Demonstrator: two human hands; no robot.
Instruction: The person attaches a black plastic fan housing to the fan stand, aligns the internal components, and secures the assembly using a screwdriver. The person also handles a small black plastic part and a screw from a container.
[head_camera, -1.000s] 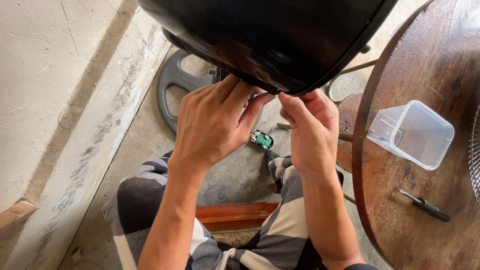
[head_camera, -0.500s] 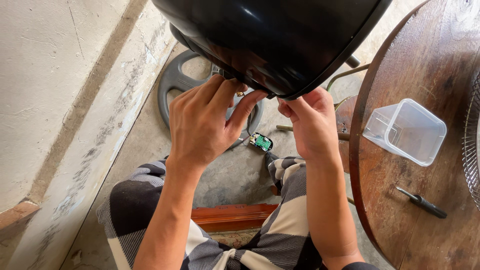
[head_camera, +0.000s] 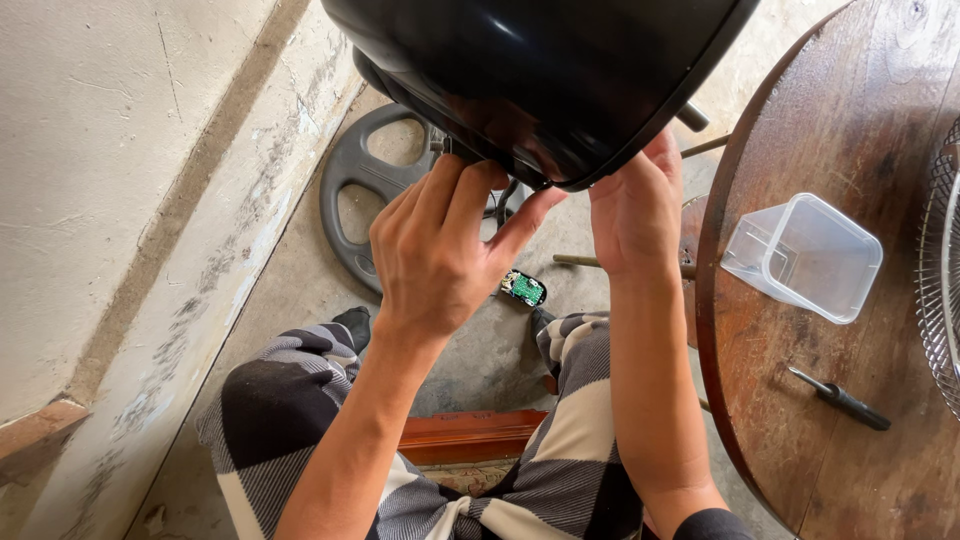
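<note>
A large glossy black rounded housing (head_camera: 540, 70) fills the top of the head view. My left hand (head_camera: 440, 250) presses its fingertips against the housing's lower rim, thumb stretched toward the edge. My right hand (head_camera: 635, 205) grips the same rim further right, fingers tucked under it. What the fingertips pinch under the rim is hidden. A small green circuit board (head_camera: 523, 288) lies on the concrete floor between my hands.
A round wooden table (head_camera: 800, 440) stands at right with a clear plastic container (head_camera: 805, 258), a black-handled screwdriver (head_camera: 842, 400) and a wire grille (head_camera: 940, 280) at its edge. A grey round base (head_camera: 350, 200) lies on the floor by the wall (head_camera: 110, 180).
My right hand has slid up and to the right along the housing rim. My left hand shifted slightly right, and the housing sits a little higher in view.
</note>
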